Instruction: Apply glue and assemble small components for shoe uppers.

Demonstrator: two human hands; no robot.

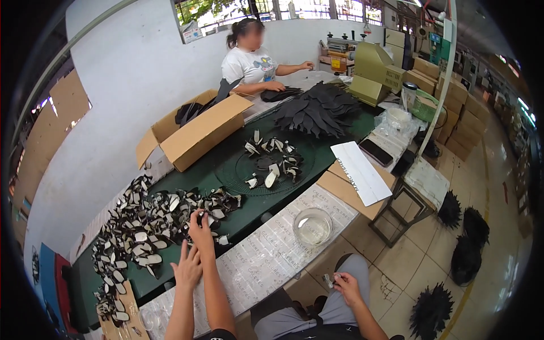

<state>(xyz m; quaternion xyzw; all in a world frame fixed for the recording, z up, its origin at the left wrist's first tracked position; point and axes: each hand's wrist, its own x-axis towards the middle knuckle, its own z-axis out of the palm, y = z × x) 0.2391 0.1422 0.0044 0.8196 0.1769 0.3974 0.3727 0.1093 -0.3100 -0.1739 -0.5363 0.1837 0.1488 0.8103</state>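
Observation:
My left hand (203, 231) reaches over a big pile of small black pieces with pale oval ends (148, 224). Its fingers are pinched round a small dark piece (200, 216), largely hidden by them. Above my lap, my right hand (348, 287) grips a small pale, shiny piece (328, 280) between thumb and fingers; its exact kind is not clear. Beside my left forearm is another person's hand (188, 271) with its fingers spread. More of the small black-and-pale pieces (272, 174) lie in a loose ring on a round glass plate (231, 180) on the dark green table.
A clear round bowl (313, 227) stands on the table's light front strip. Further back are an open cardboard box (204, 131), a heap of flat black pieces (317, 109) and a co-worker (252, 62). A white card (362, 173) and phone (376, 153) lie right; black bundles (432, 310) rest on the floor.

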